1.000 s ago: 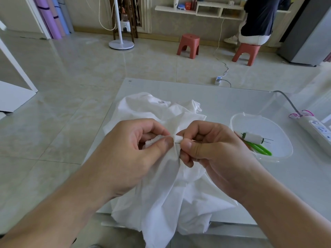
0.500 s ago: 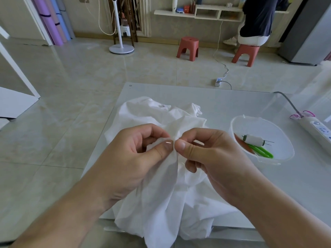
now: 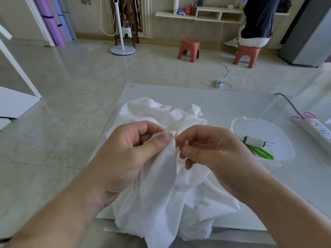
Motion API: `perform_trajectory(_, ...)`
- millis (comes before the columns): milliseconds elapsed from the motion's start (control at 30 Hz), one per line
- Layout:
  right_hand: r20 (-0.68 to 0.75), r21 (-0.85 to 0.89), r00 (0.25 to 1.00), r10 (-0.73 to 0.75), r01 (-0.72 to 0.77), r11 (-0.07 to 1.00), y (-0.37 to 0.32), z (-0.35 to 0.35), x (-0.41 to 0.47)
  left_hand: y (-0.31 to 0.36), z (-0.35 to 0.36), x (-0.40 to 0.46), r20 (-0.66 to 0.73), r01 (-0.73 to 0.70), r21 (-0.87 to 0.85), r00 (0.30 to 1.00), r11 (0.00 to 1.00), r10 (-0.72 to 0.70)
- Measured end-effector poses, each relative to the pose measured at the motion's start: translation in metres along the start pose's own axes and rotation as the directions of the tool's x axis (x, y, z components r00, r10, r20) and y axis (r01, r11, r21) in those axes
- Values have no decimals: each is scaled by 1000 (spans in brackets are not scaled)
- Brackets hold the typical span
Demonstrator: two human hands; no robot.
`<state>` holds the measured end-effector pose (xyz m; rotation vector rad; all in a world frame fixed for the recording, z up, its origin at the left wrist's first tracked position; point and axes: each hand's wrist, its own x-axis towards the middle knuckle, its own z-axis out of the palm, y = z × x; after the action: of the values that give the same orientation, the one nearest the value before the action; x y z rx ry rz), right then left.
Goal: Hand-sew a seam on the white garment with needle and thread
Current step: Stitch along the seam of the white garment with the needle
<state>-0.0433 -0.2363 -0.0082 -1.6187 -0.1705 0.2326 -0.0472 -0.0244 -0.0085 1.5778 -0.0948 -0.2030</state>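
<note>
The white garment [image 3: 161, 190] lies crumpled on the pale table [image 3: 232, 104] and hangs over its near edge. My left hand [image 3: 129, 153] pinches a raised fold of the cloth between thumb and curled fingers. A thin needle [image 3: 174, 139] slants through that fold, its tip showing just past my left thumb. My right hand [image 3: 213, 151] pinches the needle's lower end between thumb and forefinger, close beside the left hand. The thread is too fine to make out.
A clear plastic tub [image 3: 263, 129] to the right holds a white thread spool [image 3: 254, 141] and green snips [image 3: 261, 153]. A white power strip [image 3: 317, 129] lies at the table's right edge. Two red stools and a seated person are across the tiled floor.
The needle, hidden between my fingertips before, now shows slanting through the fold. My right hand has shifted slightly right and down from the left thumb.
</note>
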Motion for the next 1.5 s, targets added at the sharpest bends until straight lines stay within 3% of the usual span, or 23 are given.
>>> perform_trajectory(200,-106,-7,992,-70,69,998,2,0,1,-4,1,1,21,32,6,999,999,-32)
perform_trajectory(433,-113,51,988,-105,112,992,2,3,1,-3,2,1,27,42,10,999,999,-42)
perform_trajectory(567,-135,57,987,-91,100,993,1,-2,2,-2,2,2,6,45,-72,999,996,-45)
perform_trajectory(800,-161,85,985,-60,74,994,-2,5,-1,-4,5,1,22,39,-11,999,999,-38)
perform_trajectory(1033,-188,-122,973,-135,113,986,-5,9,-5,-5,10,0,17,7,76,1000,997,-9)
perform_trajectory(1167,-132,-315,951,-281,228,921,-10,2,-5,-4,8,1,14,16,51,1000,999,-17)
perform_trajectory(1300,-43,-356,940,-340,303,884,-7,8,-5,-5,10,1,59,21,60,998,998,-25)
perform_trajectory(1500,-92,-410,941,-325,261,874,-6,15,-7,-5,10,0,14,90,10,996,996,-90)
